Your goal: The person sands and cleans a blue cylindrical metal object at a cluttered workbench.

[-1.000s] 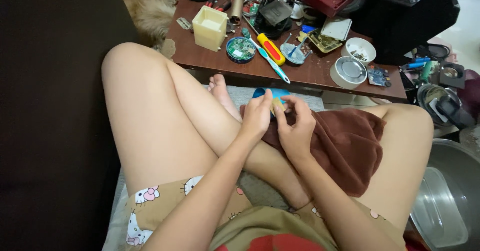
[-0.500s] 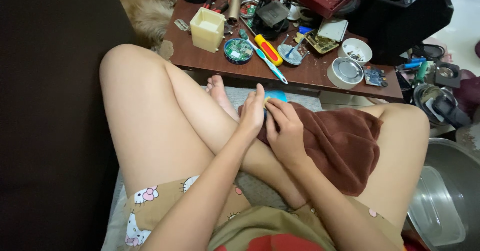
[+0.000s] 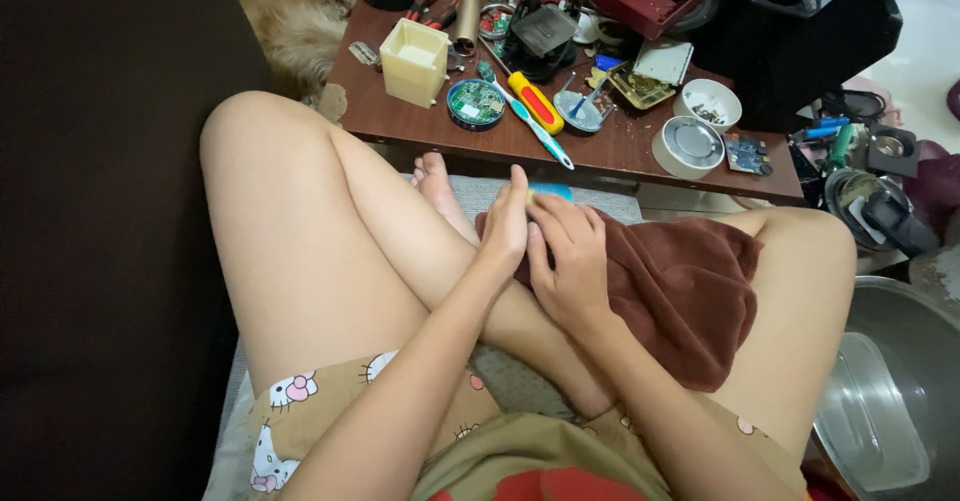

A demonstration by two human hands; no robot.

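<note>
Seated person, legs crossed, brown towel [image 3: 680,291] draped over the right thigh. Both hands meet at the towel's upper left edge. Left hand [image 3: 507,229] — fingers straight and pressed together, tips up, touching a small pale object [image 3: 527,198]. Right hand [image 3: 572,266] — fingers curled over the towel, fingertips pinched on the same object. A bit of blue [image 3: 556,190] shows just beyond the fingertips; cannot tell what it is. Low wooden table [image 3: 420,121] ahead, cluttered: cream box [image 3: 414,60], round circuit board [image 3: 476,102], red-yellow screwdriver [image 3: 535,102], toothbrush [image 3: 540,139].
</note>
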